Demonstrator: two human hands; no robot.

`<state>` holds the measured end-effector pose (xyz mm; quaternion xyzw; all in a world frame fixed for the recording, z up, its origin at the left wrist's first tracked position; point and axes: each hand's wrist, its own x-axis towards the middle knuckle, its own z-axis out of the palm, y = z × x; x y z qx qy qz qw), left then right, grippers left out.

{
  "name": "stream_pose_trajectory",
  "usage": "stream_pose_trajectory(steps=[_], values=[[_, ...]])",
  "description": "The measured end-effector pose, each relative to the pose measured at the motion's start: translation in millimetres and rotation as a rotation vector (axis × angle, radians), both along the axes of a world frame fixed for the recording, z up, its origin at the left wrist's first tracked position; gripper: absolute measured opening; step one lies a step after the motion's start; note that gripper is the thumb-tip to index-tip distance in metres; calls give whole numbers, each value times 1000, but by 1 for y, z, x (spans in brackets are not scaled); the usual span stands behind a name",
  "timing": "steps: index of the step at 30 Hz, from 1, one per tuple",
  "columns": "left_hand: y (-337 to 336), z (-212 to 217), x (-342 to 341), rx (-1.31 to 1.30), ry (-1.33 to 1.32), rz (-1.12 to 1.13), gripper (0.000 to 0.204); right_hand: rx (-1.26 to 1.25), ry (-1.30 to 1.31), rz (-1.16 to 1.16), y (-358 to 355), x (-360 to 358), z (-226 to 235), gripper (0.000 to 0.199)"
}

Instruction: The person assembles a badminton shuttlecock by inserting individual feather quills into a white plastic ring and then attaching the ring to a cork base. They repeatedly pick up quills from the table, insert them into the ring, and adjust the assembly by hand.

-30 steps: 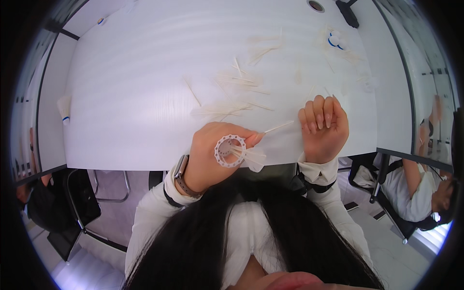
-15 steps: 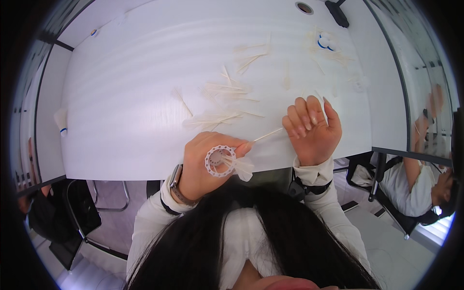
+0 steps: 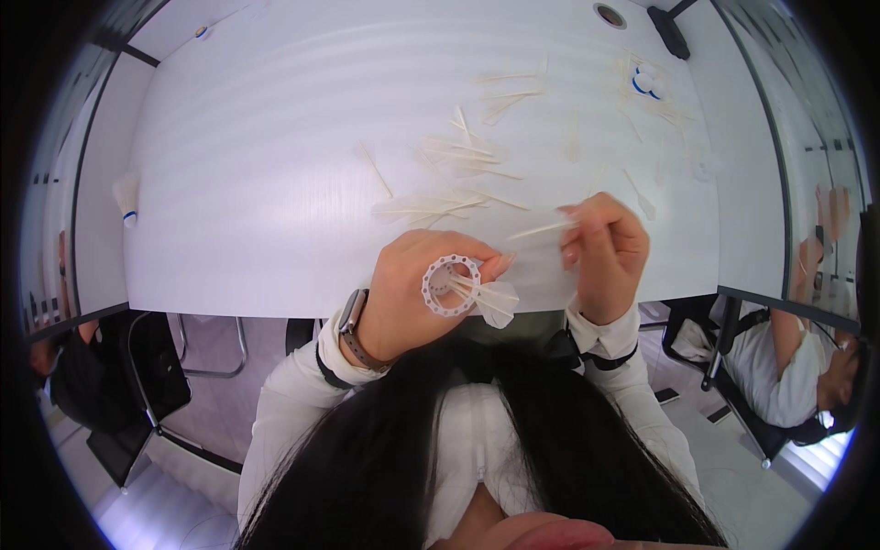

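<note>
Left hand (image 3: 399,289) closed around a white perforated ring (image 3: 440,278), inserted feathers (image 3: 497,303) projecting from its right side, right hand (image 3: 610,257) pinching a single feather (image 3: 541,229), shaft directed leftward, both hands above the white table's (image 3: 238,183) near edge, loose feathers (image 3: 403,210) scattered beyond.

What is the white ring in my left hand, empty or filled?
Not empty: pale feathers have shafts inside the white ring, broad ends outside.

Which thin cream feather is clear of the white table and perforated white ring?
The cream feather in the right hand, pointing left; others lie on the table or cluster at the ring in the left hand.
</note>
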<state>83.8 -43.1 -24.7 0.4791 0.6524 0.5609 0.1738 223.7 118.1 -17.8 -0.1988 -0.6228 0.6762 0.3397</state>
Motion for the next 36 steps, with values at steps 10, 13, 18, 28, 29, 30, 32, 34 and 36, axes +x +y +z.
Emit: stream_pose_trajectory(steps=[10, 13, 18, 28, 29, 30, 32, 34, 36], values=[[2, -7, 0, 95, -180, 27, 57, 489, 151, -206, -3, 8, -10, 15], [5, -7, -3, 109, -58, 12, 52, 723, 139, -146, -2, 11, -10, 8], [5, -2, -3, 110, 26, 46, 50, 913, 147, -42, -1, 10, -7, 29], [6, -1, -6, 119, 87, 70, 49, 951, 114, -17, -1, 6, -3, 31], [6, 0, -6, 113, 80, 71, 49, 953, 104, -15, -2, 6, -3, 30], [5, 0, -6, 107, 72, 72, 49, 954, 95, -13, -2, 7, -2, 29], [5, 0, -6, 100, 67, 74, 49, 953, 77, -11, -3, 6, -2, 26], [5, 0, -6, 93, 71, 80, 49, 939, 63, -14, -4, 6, -2, 22], [4, 0, -6, 88, 62, 85, 48, 875, 41, 1, -6, 5, -3, 18]])
